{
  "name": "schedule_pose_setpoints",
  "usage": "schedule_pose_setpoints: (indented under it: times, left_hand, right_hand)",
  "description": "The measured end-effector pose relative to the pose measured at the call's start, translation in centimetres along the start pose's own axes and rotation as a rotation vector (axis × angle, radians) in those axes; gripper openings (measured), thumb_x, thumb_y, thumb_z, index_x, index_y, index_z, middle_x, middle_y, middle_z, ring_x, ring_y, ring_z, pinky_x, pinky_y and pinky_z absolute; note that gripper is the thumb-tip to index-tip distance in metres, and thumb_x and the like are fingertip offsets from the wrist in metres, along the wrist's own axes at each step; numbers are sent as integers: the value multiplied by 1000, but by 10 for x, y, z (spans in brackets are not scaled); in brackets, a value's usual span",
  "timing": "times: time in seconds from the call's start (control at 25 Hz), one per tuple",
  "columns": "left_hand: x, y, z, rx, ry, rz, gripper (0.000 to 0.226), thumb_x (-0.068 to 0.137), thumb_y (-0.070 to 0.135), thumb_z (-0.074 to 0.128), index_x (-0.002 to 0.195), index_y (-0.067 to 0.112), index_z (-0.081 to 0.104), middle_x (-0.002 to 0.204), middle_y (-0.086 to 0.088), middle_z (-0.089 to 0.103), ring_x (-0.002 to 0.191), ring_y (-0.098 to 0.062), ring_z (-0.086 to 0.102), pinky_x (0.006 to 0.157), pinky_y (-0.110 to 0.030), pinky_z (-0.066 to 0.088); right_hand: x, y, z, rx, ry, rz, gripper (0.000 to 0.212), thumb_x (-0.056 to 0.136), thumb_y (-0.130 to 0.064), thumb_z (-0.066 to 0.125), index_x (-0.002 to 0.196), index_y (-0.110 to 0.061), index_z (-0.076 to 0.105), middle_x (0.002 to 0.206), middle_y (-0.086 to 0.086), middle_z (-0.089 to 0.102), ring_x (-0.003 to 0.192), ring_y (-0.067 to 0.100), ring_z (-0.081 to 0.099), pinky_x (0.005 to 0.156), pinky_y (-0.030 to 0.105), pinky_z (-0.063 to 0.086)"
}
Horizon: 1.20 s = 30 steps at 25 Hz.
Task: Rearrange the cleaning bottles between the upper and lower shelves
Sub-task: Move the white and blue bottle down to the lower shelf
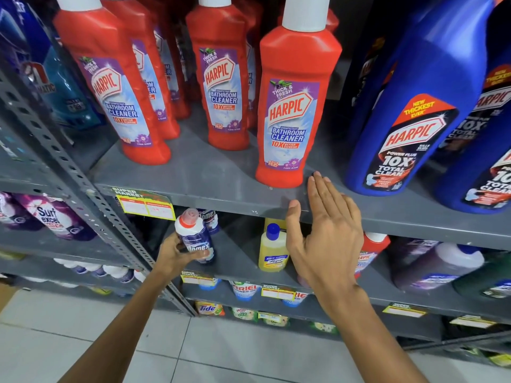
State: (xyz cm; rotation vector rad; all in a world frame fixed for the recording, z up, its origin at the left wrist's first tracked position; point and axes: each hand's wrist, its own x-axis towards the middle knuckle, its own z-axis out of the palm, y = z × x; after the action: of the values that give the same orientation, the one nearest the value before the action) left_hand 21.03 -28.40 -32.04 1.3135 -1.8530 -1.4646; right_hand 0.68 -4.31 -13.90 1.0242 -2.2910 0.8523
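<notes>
The left hand [177, 251] has its grip clenched on a white Domex bottle [195, 236] at the lower shelf [237, 269] front, probably lifting it clear. The right hand [323, 233], released and flat, hovers at 5 o'clock of the nearest red Harpic bottle [293, 106] on the upper shelf [207, 183].

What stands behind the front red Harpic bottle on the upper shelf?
Behind the front red Harpic bottle only part of another red bottle shows beside its white cap. The rest is covered, so I cannot tell what else stands there.
</notes>
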Motion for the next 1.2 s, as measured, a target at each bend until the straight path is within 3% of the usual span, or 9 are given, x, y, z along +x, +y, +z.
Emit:
schedule_pose_setpoints:
  times: [0.08,0.24,0.4,0.52,0.6,0.76,1.0,1.08,1.2]
  left_hand:
    - [3,1,2,1,0,-2,71,67,-8,99,130,1,67,119,-21,78,109,-36,74,90,-34,59]
    - [10,2,1,-8,-3,-12,75,68,-10,98,135,-4,65,117,-20,77,105,-32,72,90,-31,57]
    - [12,-1,-3,9,-6,-8,75,67,-12,97,134,-3,65,111,-14,77,96,-25,73,78,-17,59]
    - [10,-4,-6,41,8,-14,68,66,-7,99,127,4,69,106,-10,79,96,-28,74,86,-30,60]
    - [10,-6,-7,57,1,-19,63,66,-3,101,119,14,69,102,-1,80,99,-31,74,82,-27,59]
    - [12,-5,-6,96,-10,-15,73,68,4,102,132,6,66,118,-13,78,107,-34,73,101,-47,59]
    - [10,-4,-3,59,-61,-32,64,70,-5,98,117,26,66,101,16,81,100,-19,74,94,-36,57]
    - [5,-2,-1,10,-65,-65,69,73,-16,92,129,14,63,115,-4,78,106,-28,72,96,-39,58]
    - [-21,-7,9,-182,120,-162,55,77,-25,83,112,10,59,123,-17,64,97,-22,72,93,-41,61]
  right_hand:
    - [0,-1,0,-6,-3,11,51,107,-35,53,146,-5,66,155,10,65,149,22,58,126,43,42]
    - [0,-1,1,-14,25,0,46,110,-31,52,145,-5,67,152,10,67,148,23,60,124,45,44]
    - [1,-2,2,-12,59,4,43,112,-28,51,143,-5,68,149,9,69,146,23,62,122,43,46]
    - [1,-3,3,-17,57,7,43,113,-29,50,143,-6,68,149,8,70,146,22,61,123,41,44]
    - [1,-3,4,-15,55,11,44,113,-31,49,143,-6,68,149,8,69,147,21,61,124,40,43]
    - [1,-2,4,-8,61,6,44,112,-32,49,142,-6,70,148,8,70,146,21,62,125,38,41]
    - [1,-1,3,17,55,21,42,110,-29,54,142,-6,70,148,8,71,145,21,63,123,41,45]
    - [1,-1,2,27,43,21,43,111,-30,53,142,-6,69,148,8,70,145,21,62,123,41,45]
    - [2,1,1,57,13,3,45,111,-30,52,146,-6,66,153,8,67,149,21,59,126,41,41]
